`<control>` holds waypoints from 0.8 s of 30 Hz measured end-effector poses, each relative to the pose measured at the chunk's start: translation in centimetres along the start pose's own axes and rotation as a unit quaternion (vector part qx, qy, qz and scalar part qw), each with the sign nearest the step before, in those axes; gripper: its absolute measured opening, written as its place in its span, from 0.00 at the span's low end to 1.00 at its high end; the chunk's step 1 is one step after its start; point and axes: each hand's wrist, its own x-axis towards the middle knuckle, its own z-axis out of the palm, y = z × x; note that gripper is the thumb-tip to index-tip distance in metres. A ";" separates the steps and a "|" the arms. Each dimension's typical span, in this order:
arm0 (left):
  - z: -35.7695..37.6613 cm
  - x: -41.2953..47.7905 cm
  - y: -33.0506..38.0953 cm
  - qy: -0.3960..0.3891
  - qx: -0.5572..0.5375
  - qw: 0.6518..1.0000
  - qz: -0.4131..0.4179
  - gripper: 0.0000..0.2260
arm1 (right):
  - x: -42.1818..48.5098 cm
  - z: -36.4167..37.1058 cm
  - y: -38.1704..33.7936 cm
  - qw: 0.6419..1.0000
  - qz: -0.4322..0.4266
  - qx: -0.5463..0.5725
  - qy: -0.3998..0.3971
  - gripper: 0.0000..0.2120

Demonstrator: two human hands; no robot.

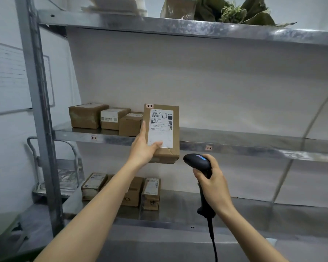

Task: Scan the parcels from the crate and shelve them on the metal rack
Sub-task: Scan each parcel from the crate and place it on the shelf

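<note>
At middle shelf (235, 138) — left hand (142, 148) grips brown labelled parcel (175, 133) | right hand (214, 184) grips scanner (197, 161)

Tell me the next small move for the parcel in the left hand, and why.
Probably push the parcel forward onto the middle shelf, just right of the three boxes. The left hand holds it upright at the shelf edge, that spot is bare, and the scanner in the right hand sits below its label.

Parcel storeroom or small warehouse, bare metal rack (178, 27) against a white wall (216, 82), labelled cardboard parcels (106, 118) lined up on the rack's middle and lower shelves, numbered tags (94, 138) on its shelf edges, corded barcode scanner (197, 162) in front of it, hand trolley (68, 173) left of it.
</note>
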 end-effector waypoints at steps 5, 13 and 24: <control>-0.1 1.2 -0.9 0.008 0.009 1.000 0.003 0.37 | 1.0 0.4 0.7 1.000 0.003 0.003 -0.004 0.19; -0.6 3.8 -1.4 0.003 -0.004 1.000 0.013 0.31 | 1.7 1.8 1.1 1.000 0.012 0.002 0.012 0.19; -2.0 5.5 -1.5 -0.075 0.060 0.995 0.040 0.42 | 2.4 3.5 1.1 0.999 0.016 -0.011 0.026 0.19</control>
